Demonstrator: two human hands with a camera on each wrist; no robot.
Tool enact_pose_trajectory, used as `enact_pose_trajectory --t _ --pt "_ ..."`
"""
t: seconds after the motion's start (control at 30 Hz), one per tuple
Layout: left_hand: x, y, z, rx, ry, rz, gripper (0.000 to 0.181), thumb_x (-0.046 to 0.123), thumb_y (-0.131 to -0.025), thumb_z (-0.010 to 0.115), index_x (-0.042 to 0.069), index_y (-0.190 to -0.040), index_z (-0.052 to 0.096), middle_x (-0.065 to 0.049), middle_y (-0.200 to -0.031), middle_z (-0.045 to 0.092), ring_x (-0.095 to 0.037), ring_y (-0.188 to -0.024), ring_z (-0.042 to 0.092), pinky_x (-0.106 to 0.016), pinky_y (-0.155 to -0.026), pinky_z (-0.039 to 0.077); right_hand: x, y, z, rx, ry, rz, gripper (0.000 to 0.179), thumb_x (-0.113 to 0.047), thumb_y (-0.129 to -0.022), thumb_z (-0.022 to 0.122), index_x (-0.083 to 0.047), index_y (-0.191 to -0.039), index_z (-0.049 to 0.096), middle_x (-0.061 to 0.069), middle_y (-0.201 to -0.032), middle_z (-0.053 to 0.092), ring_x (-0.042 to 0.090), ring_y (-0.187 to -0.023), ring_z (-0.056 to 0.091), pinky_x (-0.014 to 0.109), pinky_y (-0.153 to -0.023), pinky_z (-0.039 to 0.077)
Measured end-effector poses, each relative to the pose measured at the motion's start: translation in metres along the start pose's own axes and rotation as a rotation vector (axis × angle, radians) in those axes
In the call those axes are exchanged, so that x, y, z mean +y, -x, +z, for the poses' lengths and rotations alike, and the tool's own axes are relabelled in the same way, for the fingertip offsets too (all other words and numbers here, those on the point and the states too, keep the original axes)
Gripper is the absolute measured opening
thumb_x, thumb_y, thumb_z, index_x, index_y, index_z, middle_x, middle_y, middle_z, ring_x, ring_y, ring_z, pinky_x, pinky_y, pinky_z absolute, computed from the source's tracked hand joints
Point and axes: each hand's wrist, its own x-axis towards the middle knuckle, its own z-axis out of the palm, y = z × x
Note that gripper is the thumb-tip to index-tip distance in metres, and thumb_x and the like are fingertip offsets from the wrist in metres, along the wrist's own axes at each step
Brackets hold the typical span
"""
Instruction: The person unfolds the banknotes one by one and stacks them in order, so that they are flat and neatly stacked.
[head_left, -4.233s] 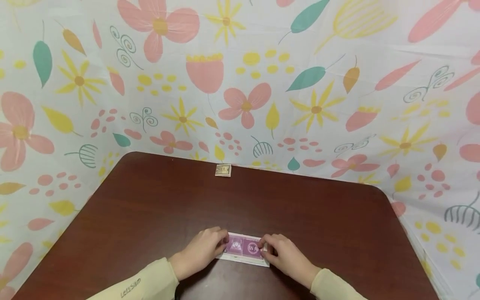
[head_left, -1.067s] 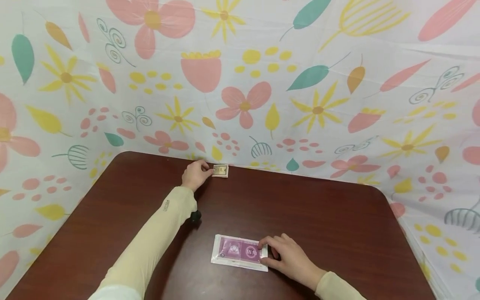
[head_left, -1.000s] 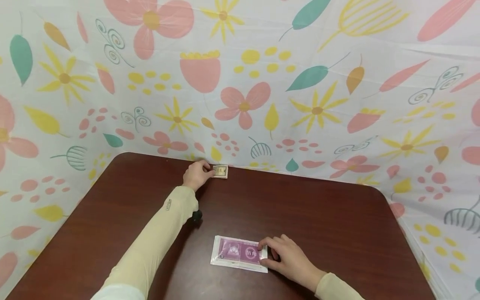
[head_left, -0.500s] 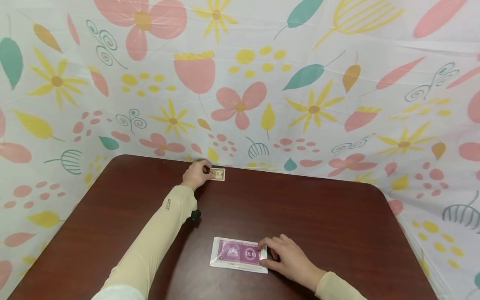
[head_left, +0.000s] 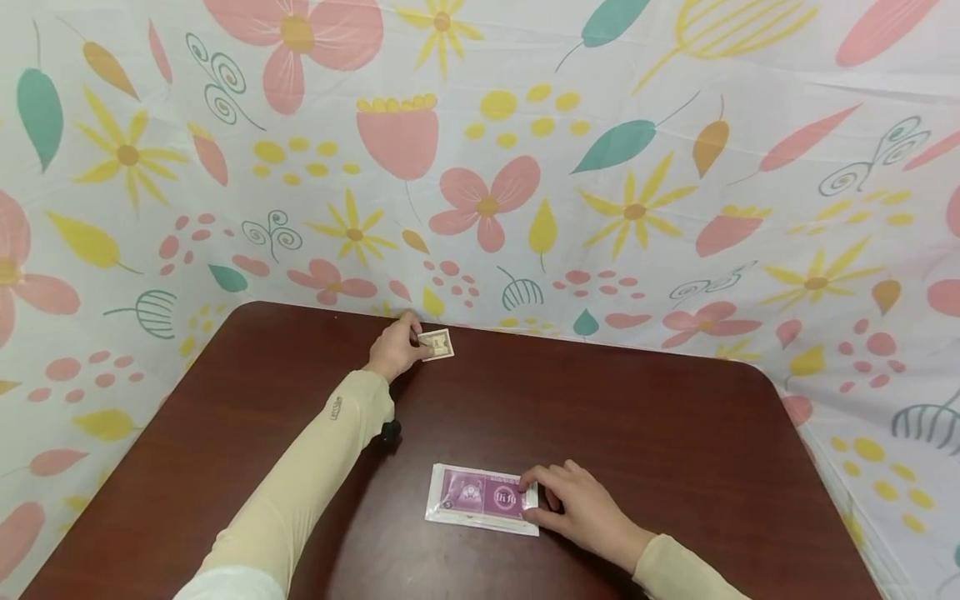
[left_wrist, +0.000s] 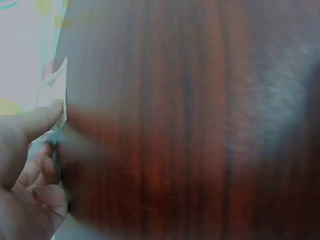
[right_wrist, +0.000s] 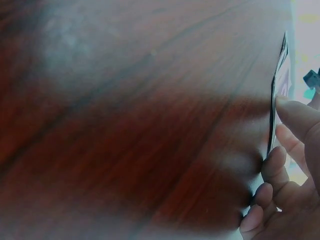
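At the table's back edge my left hand [head_left: 393,348] pinches a small yellowish printed paper slip [head_left: 439,343] by its left end. In the left wrist view the thumb lies on the slip [left_wrist: 59,90], which tilts up from the tabletop, and the other fingers curl below. A purple banknote [head_left: 468,492] in a clear white-edged sleeve lies near the front of the table. My right hand [head_left: 581,508] grips its right end between thumb and forefinger. The right wrist view shows the sleeved banknote [right_wrist: 283,75] edge-on, with the thumb against it.
The dark brown wooden table [head_left: 637,433] has rounded back corners. Behind and beside it hangs a white cloth [head_left: 480,125] printed with flowers and leaves. A small black device [head_left: 391,432] is at the left wrist.
My left hand has left the banknote, reached to the back edge and taken hold of the small slip, which is now slightly turned. My right hand stays at the banknote's right end.
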Motion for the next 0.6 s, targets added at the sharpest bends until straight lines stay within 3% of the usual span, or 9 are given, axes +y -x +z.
enact_pose_trajectory --t 0.33,0.6 --pt "-0.006 0.012 -0.002 0.043 0.069 0.071 0.024 0.021 -0.100 0.071 0.011 -0.114 0.054 -0.014 -0.113 0.071 -0.033 -0.089 0.067 -0.044 -0.074 0.047 0.001 -0.003 -0.003 -0.013 -0.014 0.002 0.026 -0.034 -0.092 0.080 -0.031 -0.113 0.066 -0.021 -0.076 0.046 0.001 -0.076 0.035 0.022 -0.067 0.034" --pt "-0.015 0.034 0.002 0.039 0.222 0.151 0.014 0.018 -0.102 0.069 0.010 -0.108 0.060 -0.012 -0.103 0.072 -0.027 -0.090 0.066 -0.038 -0.073 0.048 0.003 -0.001 -0.002 -0.038 -0.023 -0.009 0.026 -0.035 -0.092 0.080 -0.031 -0.112 0.065 -0.023 -0.074 0.043 0.000 -0.072 0.034 0.020 -0.064 0.033"
